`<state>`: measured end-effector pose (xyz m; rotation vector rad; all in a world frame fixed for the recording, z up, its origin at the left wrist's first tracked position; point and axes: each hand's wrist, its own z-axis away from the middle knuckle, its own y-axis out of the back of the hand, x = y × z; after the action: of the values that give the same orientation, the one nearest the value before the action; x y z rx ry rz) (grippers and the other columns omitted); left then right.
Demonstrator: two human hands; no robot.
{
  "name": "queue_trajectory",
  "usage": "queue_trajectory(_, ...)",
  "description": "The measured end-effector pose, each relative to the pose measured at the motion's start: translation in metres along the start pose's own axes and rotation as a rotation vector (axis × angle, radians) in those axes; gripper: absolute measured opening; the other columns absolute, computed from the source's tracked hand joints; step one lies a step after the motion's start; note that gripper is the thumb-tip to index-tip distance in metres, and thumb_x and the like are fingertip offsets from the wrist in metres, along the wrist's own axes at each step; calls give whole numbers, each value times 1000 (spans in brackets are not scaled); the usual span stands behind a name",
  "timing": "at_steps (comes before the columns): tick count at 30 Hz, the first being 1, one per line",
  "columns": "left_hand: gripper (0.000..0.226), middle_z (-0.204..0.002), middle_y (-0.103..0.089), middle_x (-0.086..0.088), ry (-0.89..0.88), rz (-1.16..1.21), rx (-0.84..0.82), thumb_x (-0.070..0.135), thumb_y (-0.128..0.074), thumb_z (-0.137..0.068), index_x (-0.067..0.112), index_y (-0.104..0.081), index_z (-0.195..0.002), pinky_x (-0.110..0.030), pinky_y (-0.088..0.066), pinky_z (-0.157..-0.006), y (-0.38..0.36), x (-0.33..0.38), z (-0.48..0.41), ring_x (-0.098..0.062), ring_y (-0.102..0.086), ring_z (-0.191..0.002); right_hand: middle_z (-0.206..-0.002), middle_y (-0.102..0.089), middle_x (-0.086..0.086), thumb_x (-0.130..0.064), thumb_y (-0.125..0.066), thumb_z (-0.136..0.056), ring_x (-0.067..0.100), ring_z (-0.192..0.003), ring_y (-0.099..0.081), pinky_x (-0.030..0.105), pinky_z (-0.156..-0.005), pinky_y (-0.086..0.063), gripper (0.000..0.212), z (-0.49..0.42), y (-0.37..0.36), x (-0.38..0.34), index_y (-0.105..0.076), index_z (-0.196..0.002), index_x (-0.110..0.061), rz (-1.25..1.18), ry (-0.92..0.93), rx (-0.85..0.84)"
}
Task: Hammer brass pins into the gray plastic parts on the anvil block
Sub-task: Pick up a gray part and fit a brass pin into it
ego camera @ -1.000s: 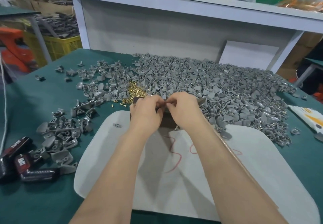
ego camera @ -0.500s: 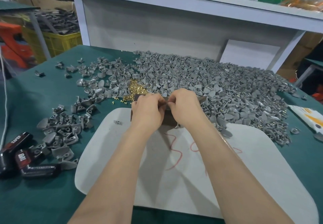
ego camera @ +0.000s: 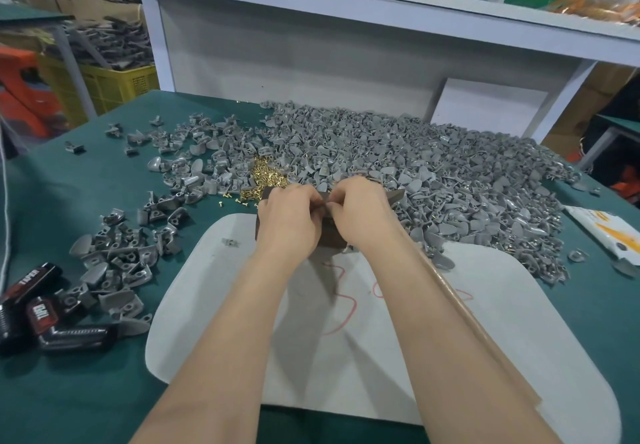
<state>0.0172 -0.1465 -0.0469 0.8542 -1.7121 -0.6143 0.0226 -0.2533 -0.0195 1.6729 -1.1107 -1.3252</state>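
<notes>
Left hand (ego camera: 291, 223) and right hand (ego camera: 363, 216) are held together over the anvil block (ego camera: 332, 239), as half a second earlier; no shift is noted. Fingers are curled, tips meeting; what is pinched cannot be told. Brass pins (ego camera: 266, 180) lie just left of the block, with gray plastic parts (ego camera: 433, 173) heaped behind it.

"TAPER" on black tool handle (ego camera: 33, 279), red handwritten "3" on white mat (ego camera: 485, 339)
</notes>
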Motion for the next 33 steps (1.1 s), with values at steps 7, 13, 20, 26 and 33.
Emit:
queue_trajectory(7,9,-105,-66,2,5,14,12,22,-58,-91,23,-66,-95,-39,-39,-92,-1,-1,-1,-25,-54,-106,-105,-70,2,-6,-58,-88,15,-98,-63,23,-94,-45,24,8,-3,21,-69,-109,-12,-383,-26,50)
queue_trajectory(13,10,-102,-67,2,7,8,10,21,-57,-90,24,-67,-94,-41,-41,-93,0,0,-1,-26,-55,-105,-100,-71,1,-9,-59,-88,15,-95,-64,28,-94,-46,19,9,-7,20,-71,-101,-15,-328,19,88)
queue_trajectory(20,12,-105,-66,1,-9,-4,6,22,-56,-91,22,-67,-96,-41,-41,-92,0,-1,-1,-28,-54,-106,-101,-66,6,-13,-59,-88,23,-95,-58,36,-91,-43,13,8,-8,15,-70,-97,-14,-214,85,89)
queue_trajectory(26,13,-102,-66,3,0,-20,4,25,-56,-91,24,-68,-96,-38,-39,-90,-2,-1,-2,-26,-54,-106,-104,-65,7,-17,-55,-91,25,-100,-57,36,-91,-41,15,7,-11,11,-69,-95,-12,-159,30,87)
queue_trajectory(33,13,-105,-65,3,1,-16,11,23,-56,-91,23,-67,-97,-39,-39,-91,-3,-1,-2,-24,-54,-106,-100,-69,7,-17,-57,-90,25,-98,-59,32,-88,-42,16,9,-9,8,-72,-92,-11,-243,-61,82)
